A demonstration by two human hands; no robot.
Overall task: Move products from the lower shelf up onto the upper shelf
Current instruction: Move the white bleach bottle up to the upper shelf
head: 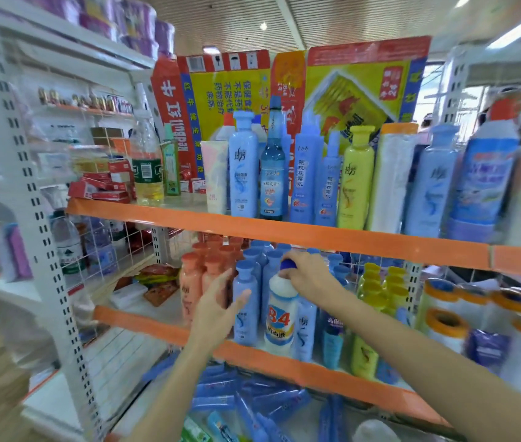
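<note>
A right hand [308, 274] grips the blue-capped neck of a white "84" bottle [280, 317] standing on the lower shelf [284, 365]. The left hand [217, 309] reaches in open-fingered and empty beside blue bottles [245, 301], beneath the upper shelf [316, 234].

Retail shop, orange-edged shelving [316, 232], rows of shampoo bottles [242, 167], toilet-paper packs [138, 23] overhead

The scene is brightly and evenly lit from above by ceiling lights [263, 26], seen as white spots and strips; shadows are faint. Straight lines are bent by wide-angle distortion, most strongly at the shelf post [29, 173] on the left. Heavy smearing is seen toward both side edges, while the bottles [272, 167] in the middle are rendered fairly sharp.
</note>
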